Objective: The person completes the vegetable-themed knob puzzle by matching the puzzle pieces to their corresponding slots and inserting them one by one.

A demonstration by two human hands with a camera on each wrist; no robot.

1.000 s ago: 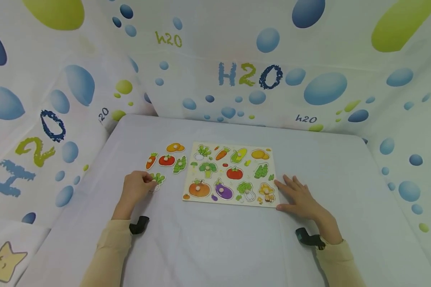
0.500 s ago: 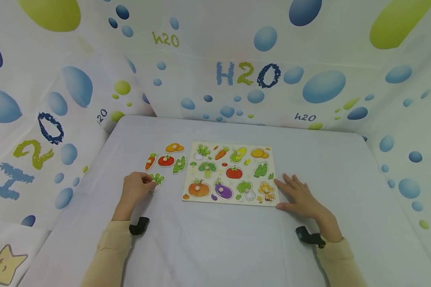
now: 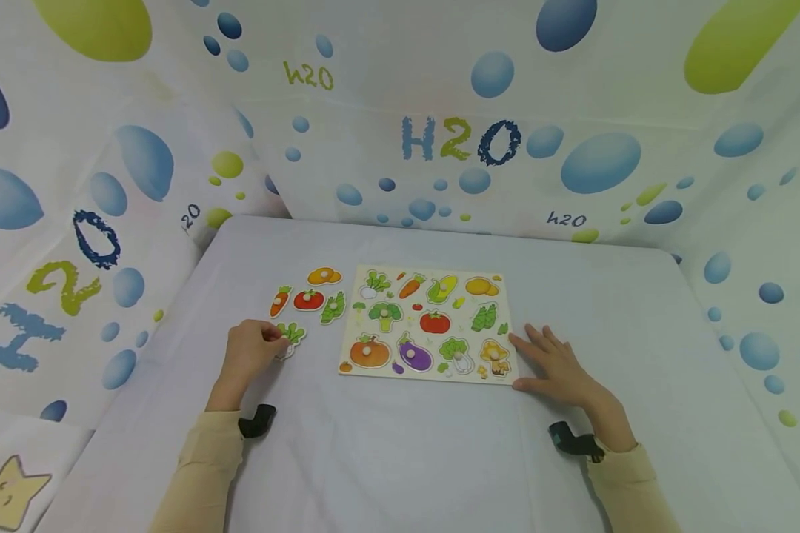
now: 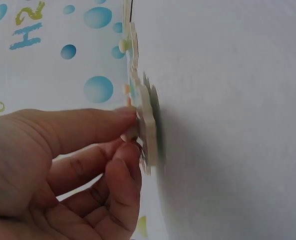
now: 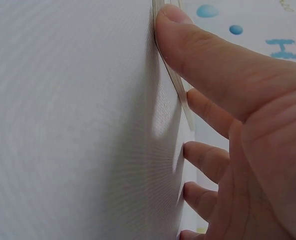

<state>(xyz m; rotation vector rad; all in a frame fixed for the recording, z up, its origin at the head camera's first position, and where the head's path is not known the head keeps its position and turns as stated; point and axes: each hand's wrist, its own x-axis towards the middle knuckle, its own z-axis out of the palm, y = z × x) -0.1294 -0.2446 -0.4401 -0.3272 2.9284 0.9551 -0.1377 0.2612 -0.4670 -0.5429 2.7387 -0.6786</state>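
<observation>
My left hand [image 3: 250, 349] pinches the small round knob of a radish puzzle piece [image 3: 292, 337] between thumb and fingertips. In the left wrist view that radish piece [image 4: 148, 122] shows edge-on, with a shadow along the cloth beside it. To the right lies the wooden vegetable puzzle board [image 3: 410, 381], some of its shapes filled with knobbed pieces. My right hand [image 3: 560, 370] rests at the board's right edge with fingers spread. In the right wrist view the thumb [image 5: 187, 42] and index finger touch the board's edge while the other fingertips meet the cloth.
Beyond the left hand lie a carrot piece [image 3: 280, 301], a tomato piece [image 3: 309, 300], a potato piece [image 3: 324, 276] and a green pea-pod-like piece [image 3: 333, 307]. White cloth [image 3: 400, 459] covers the table. A printed curtain [image 3: 373, 89] stands behind it.
</observation>
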